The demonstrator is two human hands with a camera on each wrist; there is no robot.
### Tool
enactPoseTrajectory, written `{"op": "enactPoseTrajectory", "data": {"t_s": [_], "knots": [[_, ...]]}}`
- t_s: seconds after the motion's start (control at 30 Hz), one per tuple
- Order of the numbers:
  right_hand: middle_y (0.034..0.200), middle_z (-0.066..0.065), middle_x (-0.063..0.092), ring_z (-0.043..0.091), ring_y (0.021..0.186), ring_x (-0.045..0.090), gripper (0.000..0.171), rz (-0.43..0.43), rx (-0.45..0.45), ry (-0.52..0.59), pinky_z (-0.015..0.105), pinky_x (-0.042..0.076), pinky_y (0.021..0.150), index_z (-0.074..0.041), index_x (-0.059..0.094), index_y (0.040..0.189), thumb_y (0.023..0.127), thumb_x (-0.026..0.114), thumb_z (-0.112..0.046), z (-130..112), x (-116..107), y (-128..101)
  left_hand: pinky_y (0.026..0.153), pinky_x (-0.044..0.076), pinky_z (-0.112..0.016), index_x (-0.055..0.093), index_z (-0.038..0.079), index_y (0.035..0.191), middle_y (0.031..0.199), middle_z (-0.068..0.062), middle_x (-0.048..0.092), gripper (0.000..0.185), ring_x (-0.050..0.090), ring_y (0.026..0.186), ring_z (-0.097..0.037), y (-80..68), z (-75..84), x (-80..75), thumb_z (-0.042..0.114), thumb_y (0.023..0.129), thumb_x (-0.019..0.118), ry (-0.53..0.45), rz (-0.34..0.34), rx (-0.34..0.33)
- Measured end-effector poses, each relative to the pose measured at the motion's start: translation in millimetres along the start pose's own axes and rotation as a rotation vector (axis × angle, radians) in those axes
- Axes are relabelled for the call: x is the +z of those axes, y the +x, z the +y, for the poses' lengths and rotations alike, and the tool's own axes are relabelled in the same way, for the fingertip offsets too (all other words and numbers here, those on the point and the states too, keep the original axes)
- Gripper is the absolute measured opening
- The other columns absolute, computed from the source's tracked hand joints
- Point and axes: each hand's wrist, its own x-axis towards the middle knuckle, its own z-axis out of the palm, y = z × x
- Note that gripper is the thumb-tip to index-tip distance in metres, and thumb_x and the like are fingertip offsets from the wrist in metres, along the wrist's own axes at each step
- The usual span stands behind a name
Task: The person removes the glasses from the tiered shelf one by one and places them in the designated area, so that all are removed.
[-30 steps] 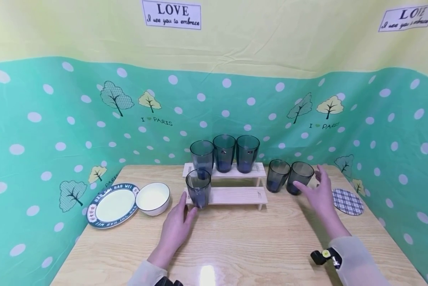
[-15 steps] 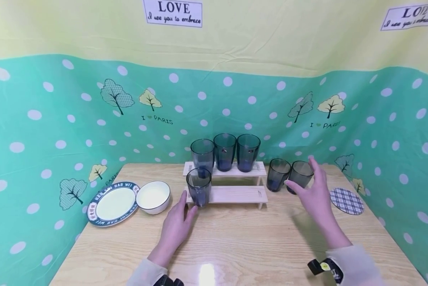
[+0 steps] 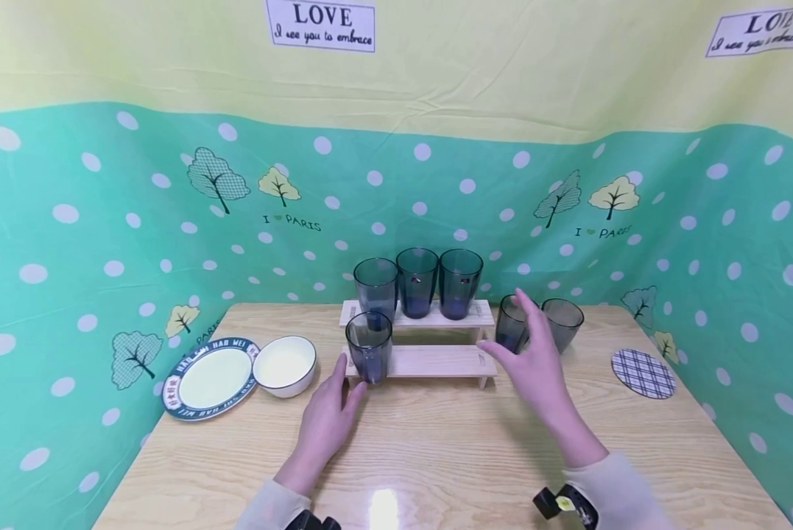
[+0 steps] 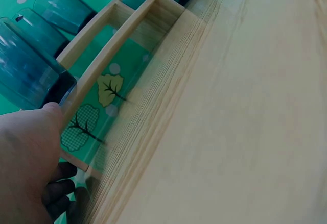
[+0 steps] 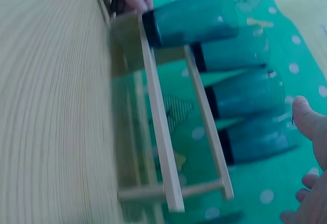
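Note:
My left hand [image 3: 325,419] rests beside the smoky blue glass [image 3: 369,353] on the left end of the lower shelf [image 3: 436,361]. In the left wrist view its thumb tip lies right at the glass's base and the shelf edge, the other fingers lower down near the shelf leg. Three taller glasses [image 3: 417,283] stand in a row on the upper shelf [image 3: 407,322]. My right hand [image 3: 535,368] is raised with thumb and fingers spread and holds nothing. It partly covers the nearer-in dark glass [image 3: 510,324] of a pair; the other glass [image 3: 564,320] stands behind it, to the right.
On the left lie a blue-rimmed plate [image 3: 174,368] and a white bowl [image 3: 285,390] close against it. A round checked coaster [image 3: 643,374] is on the table's right side. A polka-dot curtain [image 3: 423,199] hangs behind the wooden table [image 3: 462,456].
My right hand has moved left, from the rightmost glass to in front of the glass beside it, fingers spread throughout. The left hand stays at its glass.

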Motion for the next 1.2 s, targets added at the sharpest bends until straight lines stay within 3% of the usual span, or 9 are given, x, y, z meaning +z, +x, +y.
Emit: {"op": "enactPoseTrajectory", "data": {"t_s": [0.2,0.4,0.77,0.97,1.2], "knots": [[0.169,0.003,0.044,0.033,0.161,0.034,0.109,-0.064,0.012,0.081,0.062,0.029,0.131,-0.033,0.028,0.176,0.091,0.095,-0.028,-18.3,26.1,-1.6,0.119,0.047,-0.063,0.031,0.006,0.174,0.154,-0.028,0.06,0.079,0.059,0.141,-0.047,0.1,0.7,0.0,0.04,0.112,0.067,0.003,0.002,0.004],[0.168,0.003,0.047,0.029,0.157,0.042,0.109,-0.118,-0.009,0.152,0.052,0.032,0.132,-0.026,0.03,0.176,0.089,0.096,-0.022,-33.8,51.3,-4.8,0.12,0.046,-0.063,0.031,0.005,0.174,0.157,-0.028,0.058,0.079,0.058,0.143,-0.047,0.1,0.5,0.2,0.039,0.112,0.067,0.008,0.0,0.004],[0.162,0.004,0.053,0.024,0.15,0.052,0.105,-0.208,-0.041,0.256,0.045,0.042,0.127,-0.019,0.036,0.173,0.088,0.096,-0.018,-50.2,96.9,-9.4,0.119,0.047,-0.063,0.031,0.005,0.174,0.154,-0.028,0.06,0.078,0.06,0.141,-0.047,0.5,0.2,0.3,0.038,0.112,0.067,0.009,0.004,0.008],[0.16,0.014,0.054,0.026,0.148,0.054,0.105,-0.246,-0.06,0.306,0.046,0.042,0.127,-0.016,0.038,0.172,0.086,0.097,-0.018,-53.8,116.0,-10.1,0.116,0.049,-0.063,0.032,0.004,0.173,0.15,-0.028,0.064,0.078,0.062,0.138,-0.046,0.9,-0.5,0.6,0.037,0.112,0.068,0.018,0.013,0.015],[0.163,0.008,0.05,0.029,0.15,0.052,0.104,-0.293,-0.045,0.293,0.048,0.044,0.126,-0.017,0.036,0.173,0.088,0.096,-0.02,-57.1,130.7,-14.6,0.116,0.05,-0.063,0.032,0.004,0.173,0.151,-0.028,0.063,0.078,0.062,0.138,-0.046,1.0,-0.7,0.5,0.037,0.112,0.068,0.021,0.014,0.018]]}}
